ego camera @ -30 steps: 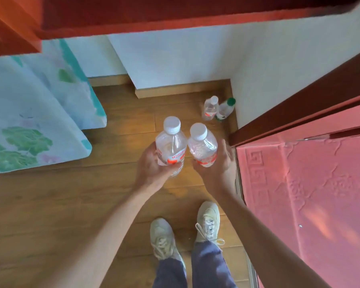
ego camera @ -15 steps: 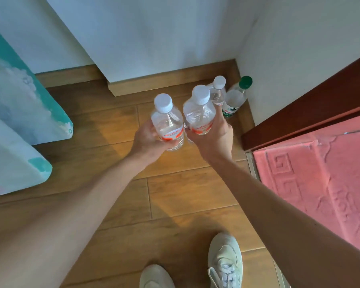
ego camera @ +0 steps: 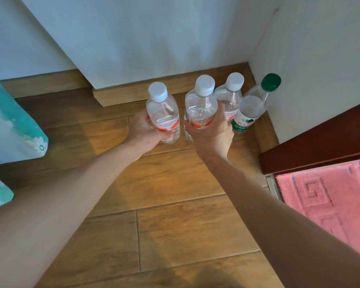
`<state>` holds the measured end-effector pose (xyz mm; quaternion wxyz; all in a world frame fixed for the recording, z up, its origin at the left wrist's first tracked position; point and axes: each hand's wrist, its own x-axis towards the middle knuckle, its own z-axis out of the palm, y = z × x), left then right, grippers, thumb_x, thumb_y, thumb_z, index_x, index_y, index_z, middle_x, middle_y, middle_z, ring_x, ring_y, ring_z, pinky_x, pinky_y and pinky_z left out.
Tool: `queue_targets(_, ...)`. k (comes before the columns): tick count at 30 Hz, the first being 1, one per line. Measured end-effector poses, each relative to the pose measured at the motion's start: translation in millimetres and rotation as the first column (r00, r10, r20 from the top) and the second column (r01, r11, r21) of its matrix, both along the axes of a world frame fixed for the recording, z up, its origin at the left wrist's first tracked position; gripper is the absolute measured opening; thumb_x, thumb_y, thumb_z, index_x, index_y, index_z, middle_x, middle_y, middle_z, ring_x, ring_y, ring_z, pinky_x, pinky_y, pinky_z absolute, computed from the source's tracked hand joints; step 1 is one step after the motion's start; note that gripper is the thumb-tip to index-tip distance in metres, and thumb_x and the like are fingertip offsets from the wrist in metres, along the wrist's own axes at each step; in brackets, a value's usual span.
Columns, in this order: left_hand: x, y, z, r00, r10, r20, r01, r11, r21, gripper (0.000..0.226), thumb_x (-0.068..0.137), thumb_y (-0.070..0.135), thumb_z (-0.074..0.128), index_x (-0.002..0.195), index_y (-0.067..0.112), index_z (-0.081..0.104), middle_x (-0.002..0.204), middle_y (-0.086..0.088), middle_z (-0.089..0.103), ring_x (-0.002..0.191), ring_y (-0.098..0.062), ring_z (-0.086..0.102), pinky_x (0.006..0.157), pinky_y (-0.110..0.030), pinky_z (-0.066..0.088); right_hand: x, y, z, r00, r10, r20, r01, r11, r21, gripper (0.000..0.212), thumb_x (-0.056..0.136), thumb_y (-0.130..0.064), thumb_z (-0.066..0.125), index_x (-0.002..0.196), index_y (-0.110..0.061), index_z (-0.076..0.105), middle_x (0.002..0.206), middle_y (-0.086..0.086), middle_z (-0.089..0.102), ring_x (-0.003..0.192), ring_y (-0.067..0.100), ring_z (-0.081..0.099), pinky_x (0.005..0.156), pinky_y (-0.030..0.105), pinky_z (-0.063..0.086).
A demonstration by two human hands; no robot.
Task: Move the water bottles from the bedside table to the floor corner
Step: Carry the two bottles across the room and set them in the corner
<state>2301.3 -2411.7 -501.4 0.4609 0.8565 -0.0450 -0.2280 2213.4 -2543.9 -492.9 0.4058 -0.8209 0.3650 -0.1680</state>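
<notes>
Our left hand [ego camera: 142, 129] wraps its fingers around one water bottle [ego camera: 164, 115]; our right hand [ego camera: 211, 136] clasps another bottle [ego camera: 200, 104] likewise.

Clear glossy plastic bottles [ego camera: 164, 113], wood floor [ego camera: 175, 183]

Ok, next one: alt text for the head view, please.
The left hand grips one water bottle and the right hand a second bottle, close to the corner of a wooden floor where a white-capped bottle and a green-capped bottle stand.
</notes>
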Motion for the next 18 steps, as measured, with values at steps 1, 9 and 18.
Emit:
queue_targets(1,1,-1,-3,1.0,0.003,0.0,-0.003,1.0,0.0,0.064,0.058,0.013,0.092,0.114,0.026,0.062,0.109,0.009,0.069,0.104,-0.011,0.064,0.093,-0.034,0.051,1,0,-4,1.0,0.003,-0.004,-0.003,1.0,-0.007,0.078,0.069,-0.042,0.083,0.134,-0.021,0.043,0.12,-0.001,0.066,0.11,0.026,0.061,0.096,0.042,0.048)
queue_targets(9,4,-9,-7,1.0,-0.025,-0.018,0.024,0.998,-0.06,0.062,0.063,0.01,0.089,0.116,0.023,0.062,0.109,0.008,0.069,0.102,-0.009,0.063,0.087,-0.028,0.048,6,3,-13,1.0,0.012,0.005,-0.012,1.0,-0.022,0.078,0.072,-0.039,0.083,0.135,-0.018,0.043,0.126,0.001,0.063,0.116,0.022,0.06,0.1,0.042,0.046)
queue_targets(18,8,-1,-15,0.997,-0.052,-0.057,0.048,0.996,-0.073,0.062,0.062,0.001,0.088,0.116,0.02,0.063,0.105,0.006,0.069,0.104,-0.013,0.064,0.093,-0.035,0.052,12,10,-22,0.999,0.013,0.047,-0.014,1.0,0.008,0.081,0.072,-0.034,0.084,0.137,-0.016,0.039,0.13,0.0,0.058,0.119,0.02,0.056,0.1,0.04,0.045)
